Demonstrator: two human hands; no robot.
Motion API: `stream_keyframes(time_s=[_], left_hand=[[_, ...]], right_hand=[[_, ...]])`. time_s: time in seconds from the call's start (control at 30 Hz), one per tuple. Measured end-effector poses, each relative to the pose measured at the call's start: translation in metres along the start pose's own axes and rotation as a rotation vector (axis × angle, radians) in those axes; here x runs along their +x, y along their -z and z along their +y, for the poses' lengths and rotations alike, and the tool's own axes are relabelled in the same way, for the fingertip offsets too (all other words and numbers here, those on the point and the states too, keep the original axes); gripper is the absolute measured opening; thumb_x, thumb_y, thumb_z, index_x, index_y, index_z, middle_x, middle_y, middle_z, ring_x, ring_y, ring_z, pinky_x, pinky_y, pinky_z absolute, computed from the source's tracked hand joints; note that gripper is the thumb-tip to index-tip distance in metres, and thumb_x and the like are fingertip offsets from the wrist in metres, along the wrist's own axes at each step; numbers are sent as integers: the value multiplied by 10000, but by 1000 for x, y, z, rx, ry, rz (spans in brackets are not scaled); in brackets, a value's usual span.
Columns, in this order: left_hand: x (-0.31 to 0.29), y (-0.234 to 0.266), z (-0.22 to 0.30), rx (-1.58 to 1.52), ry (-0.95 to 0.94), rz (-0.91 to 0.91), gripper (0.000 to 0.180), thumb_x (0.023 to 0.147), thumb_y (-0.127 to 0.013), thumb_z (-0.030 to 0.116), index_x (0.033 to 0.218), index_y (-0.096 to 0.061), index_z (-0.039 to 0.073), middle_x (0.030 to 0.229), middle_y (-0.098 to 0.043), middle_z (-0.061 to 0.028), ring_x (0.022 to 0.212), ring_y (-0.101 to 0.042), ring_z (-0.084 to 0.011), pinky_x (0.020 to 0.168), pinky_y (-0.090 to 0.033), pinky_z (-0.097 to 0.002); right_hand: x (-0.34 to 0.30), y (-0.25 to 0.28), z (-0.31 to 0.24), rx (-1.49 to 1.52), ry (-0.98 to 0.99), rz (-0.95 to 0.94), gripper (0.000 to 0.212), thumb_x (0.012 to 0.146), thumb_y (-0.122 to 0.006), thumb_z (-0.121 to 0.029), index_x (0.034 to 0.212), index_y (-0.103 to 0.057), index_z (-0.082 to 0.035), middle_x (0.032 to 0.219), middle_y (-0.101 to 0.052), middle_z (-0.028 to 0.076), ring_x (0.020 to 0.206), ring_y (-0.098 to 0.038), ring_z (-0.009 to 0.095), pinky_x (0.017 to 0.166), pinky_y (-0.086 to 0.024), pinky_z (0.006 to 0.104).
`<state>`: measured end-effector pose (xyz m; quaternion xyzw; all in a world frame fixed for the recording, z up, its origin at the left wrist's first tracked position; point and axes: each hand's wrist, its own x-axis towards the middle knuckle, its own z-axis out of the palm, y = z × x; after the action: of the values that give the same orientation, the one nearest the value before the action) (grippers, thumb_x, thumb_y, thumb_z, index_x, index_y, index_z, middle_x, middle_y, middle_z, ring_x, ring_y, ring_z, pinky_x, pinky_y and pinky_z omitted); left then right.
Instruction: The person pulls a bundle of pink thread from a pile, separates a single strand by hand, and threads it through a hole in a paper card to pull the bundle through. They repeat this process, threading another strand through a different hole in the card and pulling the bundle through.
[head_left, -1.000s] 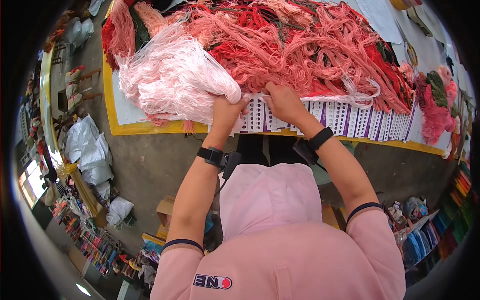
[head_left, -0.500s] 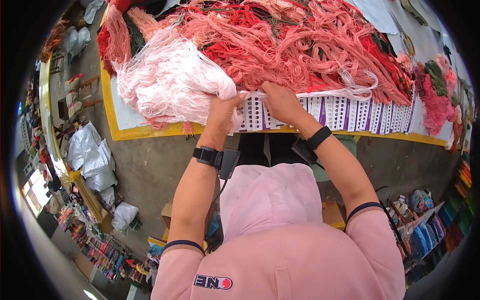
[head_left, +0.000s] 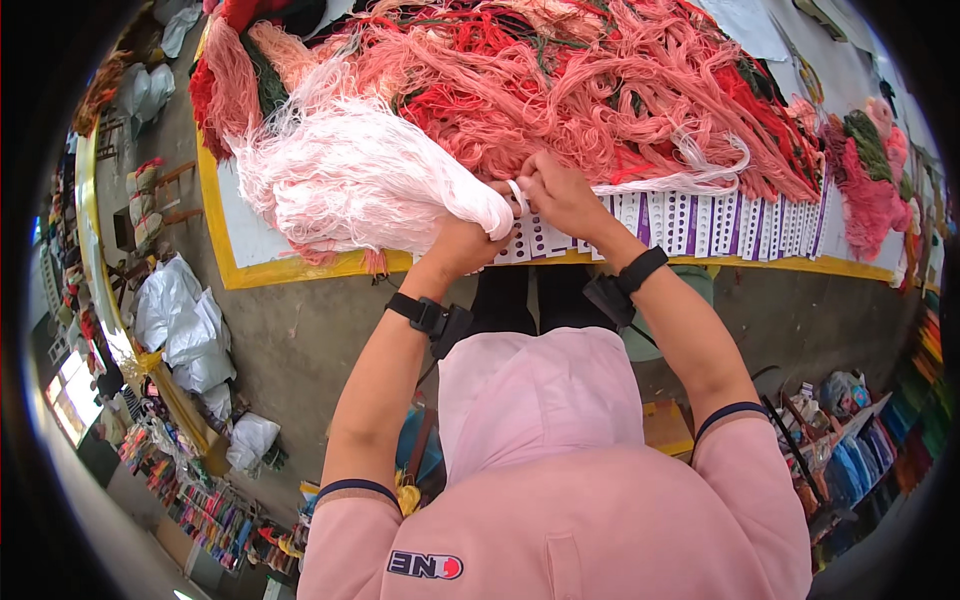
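A thick hank of pale pink thread (head_left: 345,170) lies over the left part of the table, gathered at its right end. My left hand (head_left: 468,240) is closed round that gathered end. Just right of it, my right hand (head_left: 562,195) pinches a white loop of thread beside the left fingers. From the right hand a slim white skein (head_left: 680,183) runs to the right along the tops of a row of white and purple punched cards (head_left: 700,225). Behind both hands spreads a large heap of coral and red thread (head_left: 560,90).
Yellow edging (head_left: 300,272) borders the table's near side. More pink and green thread (head_left: 868,190) hangs at the far right. White plastic bags (head_left: 185,310) lie on the floor at left, and bundles of coloured thread (head_left: 205,505) fill a rack at lower left.
My left hand has moved right and turned, bringing the gathered end of the pale hank closer to my right hand. The right hand has shifted slightly, and a white loop now shows between them.
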<state>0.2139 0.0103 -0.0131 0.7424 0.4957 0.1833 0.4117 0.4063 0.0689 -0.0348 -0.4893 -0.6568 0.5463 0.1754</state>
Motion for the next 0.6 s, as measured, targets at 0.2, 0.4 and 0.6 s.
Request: stream_keyframes(time_s=[0.2, 0.4, 0.6], left_hand=[[8, 8, -20, -316, 152, -62, 323, 823, -672, 108, 1142, -644, 70, 1101, -619, -38, 965, -600, -227, 857, -473, -351], [-61, 119, -55, -1092, 515, 667, 97, 846, -545, 48, 781, -617, 49, 694, -533, -11, 621, -496, -121, 576, -429, -286], [-116, 217, -63, -624, 736, 1300, 221, 874, -649, 205, 798, -636, -2, 704, -564, -25, 623, -544, -153, 597, -474, -294]], right_hand=[[9, 2, -5, -252, 51, 0, 143, 784, -609, -150, 825, -580, -16, 753, -631, 199, 760, -617, 404, 697, -469, 485], [11, 9, -8, -346, 21, -58, 123, 761, -595, -124, 805, -578, -11, 773, -634, 208, 787, -618, 399, 703, -473, 479], [5, 6, -12, 328, -80, -160, 95, 771, -611, -48, 850, -571, -15, 836, -653, 153, 795, -633, 338, 715, -493, 430]])
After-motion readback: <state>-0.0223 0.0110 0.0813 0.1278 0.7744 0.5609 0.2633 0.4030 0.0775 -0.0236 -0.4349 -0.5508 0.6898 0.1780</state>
